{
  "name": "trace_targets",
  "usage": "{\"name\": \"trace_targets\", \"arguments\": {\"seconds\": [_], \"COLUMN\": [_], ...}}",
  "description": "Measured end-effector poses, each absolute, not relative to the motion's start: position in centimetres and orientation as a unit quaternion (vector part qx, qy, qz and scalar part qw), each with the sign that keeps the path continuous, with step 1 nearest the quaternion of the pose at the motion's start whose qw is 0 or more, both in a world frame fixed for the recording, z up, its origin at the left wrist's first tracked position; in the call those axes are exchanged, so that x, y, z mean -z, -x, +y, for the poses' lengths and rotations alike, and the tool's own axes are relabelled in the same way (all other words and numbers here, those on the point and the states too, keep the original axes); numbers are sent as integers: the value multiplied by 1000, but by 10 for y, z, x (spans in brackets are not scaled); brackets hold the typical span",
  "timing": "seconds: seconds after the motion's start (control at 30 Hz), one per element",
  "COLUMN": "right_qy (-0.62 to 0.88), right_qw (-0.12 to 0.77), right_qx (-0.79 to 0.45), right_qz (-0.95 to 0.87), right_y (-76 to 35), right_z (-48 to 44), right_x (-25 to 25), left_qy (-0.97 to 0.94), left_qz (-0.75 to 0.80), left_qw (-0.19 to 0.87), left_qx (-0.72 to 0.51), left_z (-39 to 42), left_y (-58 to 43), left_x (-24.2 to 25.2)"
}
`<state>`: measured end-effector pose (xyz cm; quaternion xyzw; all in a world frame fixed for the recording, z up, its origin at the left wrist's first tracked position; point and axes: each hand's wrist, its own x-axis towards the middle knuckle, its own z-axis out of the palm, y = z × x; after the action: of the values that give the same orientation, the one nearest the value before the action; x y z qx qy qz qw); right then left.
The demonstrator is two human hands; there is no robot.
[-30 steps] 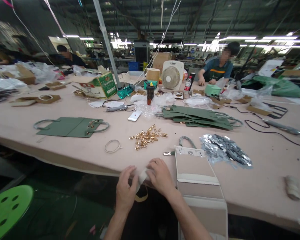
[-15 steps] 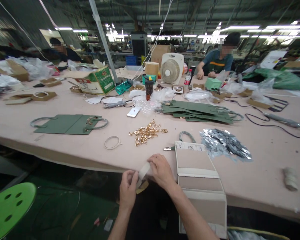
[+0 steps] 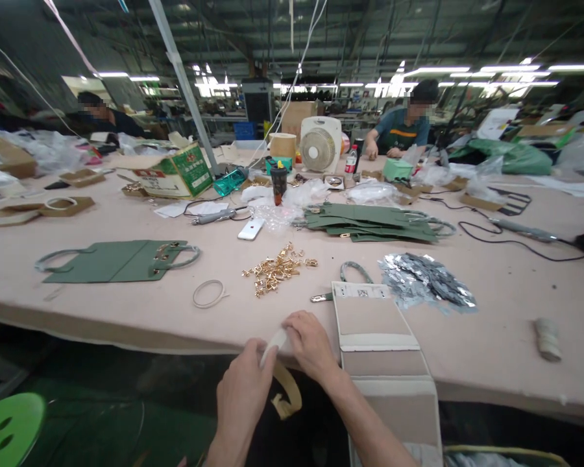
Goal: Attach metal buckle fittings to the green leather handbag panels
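Note:
At the table's front edge, my left hand [image 3: 246, 384] pinches one side of a pale strip [image 3: 274, 341]. My right hand [image 3: 309, 345] has its fingertips closed on the strip's other side. A curled yellowish tail [image 3: 289, 393] hangs below the fingers; whether it is one piece with the pale strip I cannot tell. Beside my right forearm lies an opened-out bag [image 3: 376, 318] with a beige lining, hanging over the edge, its green handle [image 3: 355, 267] on the table. Beyond my hands are a heap of gold metal fittings [image 3: 275, 271] and a thin pale ring [image 3: 208, 294].
A green bag panel [image 3: 117, 261] lies left, a stack of green panels [image 3: 370, 222] farther back. Silvery pieces [image 3: 425, 282] are heaped right, near a pale roll [image 3: 547, 340]. A phone [image 3: 251, 228], cup [image 3: 278, 185] and fan [image 3: 320, 146] stand behind. A co-worker [image 3: 403, 130] sits opposite.
My left hand has turned and come nearer the camera, and more of the yellowish tail now hangs in sight below it. The view has shifted slightly. Both hands still hold the strip.

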<state>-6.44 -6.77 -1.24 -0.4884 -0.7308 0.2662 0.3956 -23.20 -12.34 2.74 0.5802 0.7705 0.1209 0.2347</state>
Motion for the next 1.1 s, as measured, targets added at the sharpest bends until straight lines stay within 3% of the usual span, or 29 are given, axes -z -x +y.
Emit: {"name": "trace_targets", "arguments": {"seconds": [0.3, 0.63, 0.9, 1.1], "right_qy": [490, 495, 453, 327], "right_qw": [407, 416, 492, 423], "right_qx": [-262, -265, -390, -546], "right_qz": [-726, -715, -633, -644], "right_y": [63, 65, 50, 68], "right_z": [-68, -68, -73, -106], "right_x": [11, 14, -4, -32], "left_qy": [-608, -670, -533, -374], "left_qz": [746, 703, 574, 472], "left_qw": [261, 207, 463, 553], "left_qx": [-76, -118, -415, -576], "left_z": [-105, -109, -120, -127], "left_y": [232, 215, 234, 246], "left_x": [-47, -49, -51, -52]}}
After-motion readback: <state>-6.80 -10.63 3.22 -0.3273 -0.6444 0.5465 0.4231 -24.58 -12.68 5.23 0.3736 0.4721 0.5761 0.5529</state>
